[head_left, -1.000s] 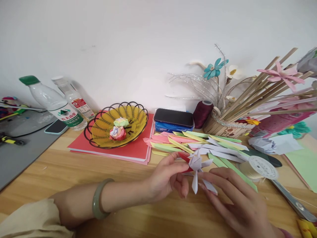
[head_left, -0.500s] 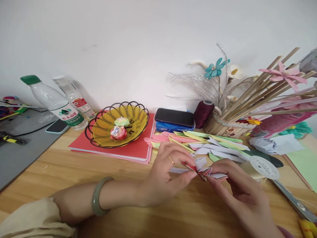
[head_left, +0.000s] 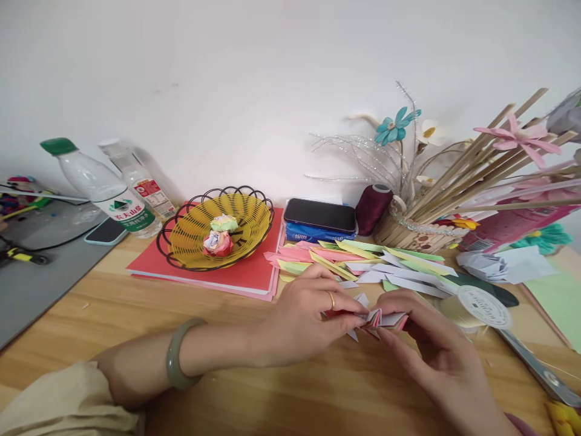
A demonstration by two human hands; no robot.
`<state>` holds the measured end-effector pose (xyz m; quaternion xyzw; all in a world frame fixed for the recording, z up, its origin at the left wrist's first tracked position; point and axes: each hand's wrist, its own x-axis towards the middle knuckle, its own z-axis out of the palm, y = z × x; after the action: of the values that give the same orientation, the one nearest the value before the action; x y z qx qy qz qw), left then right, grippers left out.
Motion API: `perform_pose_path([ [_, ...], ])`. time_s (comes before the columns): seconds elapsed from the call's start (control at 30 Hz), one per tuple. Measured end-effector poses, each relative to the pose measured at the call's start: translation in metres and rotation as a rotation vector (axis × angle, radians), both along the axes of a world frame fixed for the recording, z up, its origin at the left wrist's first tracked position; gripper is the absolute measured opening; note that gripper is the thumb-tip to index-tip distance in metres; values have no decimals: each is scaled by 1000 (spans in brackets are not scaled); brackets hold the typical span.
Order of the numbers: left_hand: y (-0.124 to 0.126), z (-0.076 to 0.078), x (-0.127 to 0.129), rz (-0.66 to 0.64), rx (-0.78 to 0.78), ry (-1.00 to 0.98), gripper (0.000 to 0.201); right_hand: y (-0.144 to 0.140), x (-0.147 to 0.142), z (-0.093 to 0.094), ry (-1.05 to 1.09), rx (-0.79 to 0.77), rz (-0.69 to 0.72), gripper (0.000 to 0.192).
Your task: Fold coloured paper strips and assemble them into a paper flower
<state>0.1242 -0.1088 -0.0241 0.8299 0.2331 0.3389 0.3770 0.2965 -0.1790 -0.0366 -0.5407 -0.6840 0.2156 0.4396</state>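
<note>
Between my two hands is a small bundle of folded paper [head_left: 374, 317], white and red-pink, with pointed ends sticking out. My left hand [head_left: 313, 315], with a ring and a green bangle, pinches its left side between thumb and fingers. On the other side, my right hand [head_left: 440, 351] grips the right end between thumb and forefinger. Part of the bundle is hidden behind my left fingers. Just beyond the hands lies a spread of folded paper strips [head_left: 399, 266] in pink, yellow, green and white. A thread spool [head_left: 483, 306] stands right of my right hand.
A yellow wicker basket [head_left: 254, 233] with two paper flowers sits on red paper sheets [head_left: 247, 281]. Bottles [head_left: 109, 194] stand at left. A phone [head_left: 320, 215] rests on a blue packet. Scissors [head_left: 540, 366] and a stick-filled holder [head_left: 403, 233] are at right.
My left hand has shifted slightly right and its fingers have closed lower over the paper bundle. The bundle has turned a little. My right hand stays almost in place.
</note>
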Motion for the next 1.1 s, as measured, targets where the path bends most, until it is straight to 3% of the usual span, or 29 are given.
perform_pose_path([
  [0.2,0,-3,0,-7,56,17,18,1,0,-2,40,-10,5,7],
  [0.43,0,-9,2,41,259,-80,14,1,-1,-1,-10,33,32,11],
  [1.1,0,-9,3,41,292,-122,12,-1,0,-1,-84,74,66,11],
])
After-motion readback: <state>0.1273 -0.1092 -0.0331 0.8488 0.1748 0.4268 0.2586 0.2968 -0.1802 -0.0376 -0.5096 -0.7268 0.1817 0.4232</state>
